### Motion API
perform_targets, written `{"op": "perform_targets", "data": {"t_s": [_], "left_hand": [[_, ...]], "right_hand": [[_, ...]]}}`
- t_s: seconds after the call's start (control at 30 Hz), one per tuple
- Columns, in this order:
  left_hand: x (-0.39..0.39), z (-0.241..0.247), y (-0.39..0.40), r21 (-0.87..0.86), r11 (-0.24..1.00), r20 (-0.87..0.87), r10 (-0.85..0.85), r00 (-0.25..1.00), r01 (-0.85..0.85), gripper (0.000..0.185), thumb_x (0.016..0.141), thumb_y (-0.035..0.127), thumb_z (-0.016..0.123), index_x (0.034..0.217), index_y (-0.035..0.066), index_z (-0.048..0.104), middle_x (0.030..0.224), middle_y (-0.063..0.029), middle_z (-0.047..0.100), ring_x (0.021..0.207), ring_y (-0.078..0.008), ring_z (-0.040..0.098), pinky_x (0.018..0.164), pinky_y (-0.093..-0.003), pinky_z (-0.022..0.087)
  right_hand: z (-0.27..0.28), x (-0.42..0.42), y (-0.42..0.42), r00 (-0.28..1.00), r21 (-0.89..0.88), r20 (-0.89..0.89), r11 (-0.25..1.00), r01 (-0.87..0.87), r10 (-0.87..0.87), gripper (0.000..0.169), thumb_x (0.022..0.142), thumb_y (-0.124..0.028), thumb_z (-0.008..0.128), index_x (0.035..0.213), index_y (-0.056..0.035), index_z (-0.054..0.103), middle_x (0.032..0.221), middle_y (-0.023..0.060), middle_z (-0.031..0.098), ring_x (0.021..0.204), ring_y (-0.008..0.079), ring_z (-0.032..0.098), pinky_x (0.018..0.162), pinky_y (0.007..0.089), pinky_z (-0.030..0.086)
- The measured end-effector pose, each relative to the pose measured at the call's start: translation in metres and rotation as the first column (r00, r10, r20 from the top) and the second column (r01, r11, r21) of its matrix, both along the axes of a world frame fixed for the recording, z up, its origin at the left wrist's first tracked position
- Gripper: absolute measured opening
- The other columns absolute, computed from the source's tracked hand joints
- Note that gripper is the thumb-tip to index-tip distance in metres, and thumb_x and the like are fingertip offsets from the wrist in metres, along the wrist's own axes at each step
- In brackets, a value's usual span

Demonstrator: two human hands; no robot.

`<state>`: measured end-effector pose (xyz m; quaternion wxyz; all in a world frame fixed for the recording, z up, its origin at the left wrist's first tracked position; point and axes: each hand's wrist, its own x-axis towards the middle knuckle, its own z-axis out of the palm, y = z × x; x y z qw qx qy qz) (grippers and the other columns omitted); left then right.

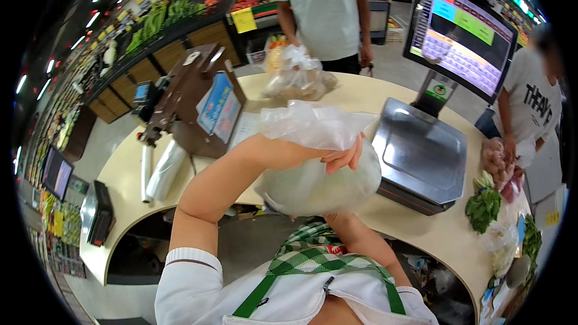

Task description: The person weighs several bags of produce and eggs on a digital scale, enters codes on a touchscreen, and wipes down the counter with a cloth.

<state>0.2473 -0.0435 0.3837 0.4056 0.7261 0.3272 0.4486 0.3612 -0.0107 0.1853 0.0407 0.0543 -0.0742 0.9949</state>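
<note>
In front of my chest is a clear plastic bag (316, 189) bulging around something large and pale greenish-white that I cannot identify. My left hand (345, 158) grips the bag's gathered neck, and the loose top (311, 122) flares over the wrist. Only my right forearm (368, 239) shows plainly; that hand is hidden beneath the bag, so its grip is unclear. Just right of the bag stands a weighing scale with a steel platform (420, 149). Its tilted screen (460, 38) rises behind it.
Left on the curved counter (122, 180) are a brown box-shaped machine (194, 99) and plastic bag rolls (167, 171). Across it, a person (323, 13) touches filled bags (298, 74). At right, another person (533, 85) handles bagged produce (496, 162) near leafy greens (483, 210).
</note>
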Motion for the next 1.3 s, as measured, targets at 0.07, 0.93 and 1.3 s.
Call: {"op": "perform_targets", "data": {"t_s": [0.07,0.93,1.3], "left_hand": [[-0.01,0.015,-0.023,0.109,0.988,-0.053,0.112,0.992,-0.105,0.028,0.091,0.023,0.055,0.07,0.005,0.05,0.064,-0.0048,0.051,0.081,-0.0205,0.056,0.076,-0.0354,0.045],[-0.246,-0.07,-0.2,0.813,0.277,-0.532,0.709,-0.462,-0.512,0.021,0.062,0.002,0.059,0.084,0.004,0.057,0.096,-0.0097,0.051,0.097,-0.0296,0.046,0.081,-0.0391,0.036],[-0.349,-0.081,-0.206,0.696,0.127,-0.592,0.659,-0.464,-0.707,0.02,0.066,-0.001,0.055,0.085,0.002,0.056,0.094,-0.0146,0.052,0.096,-0.0369,0.046,0.082,-0.0467,0.04]], "right_hand": [[0.016,-0.009,-0.003,0.995,-0.077,-0.085,0.996,0.05,-0.056,0.081,0.087,-0.071,0.032,0.14,-0.0095,0.037,0.138,0.0136,0.044,0.124,0.0325,0.046,0.101,0.0488,0.039],[-0.049,-0.179,-0.08,0.954,0.064,0.265,0.985,-0.161,0.139,0.06,0.097,-0.052,0.031,0.14,-0.0113,0.039,0.14,0.0105,0.045,0.126,0.0289,0.046,0.106,0.0455,0.035],[-0.04,-0.248,-0.087,0.96,0.031,0.265,0.994,-0.105,0.094,0.052,0.097,-0.045,0.039,0.134,-0.0091,0.045,0.134,0.0113,0.049,0.123,0.0287,0.047,0.105,0.0453,0.035]]}}
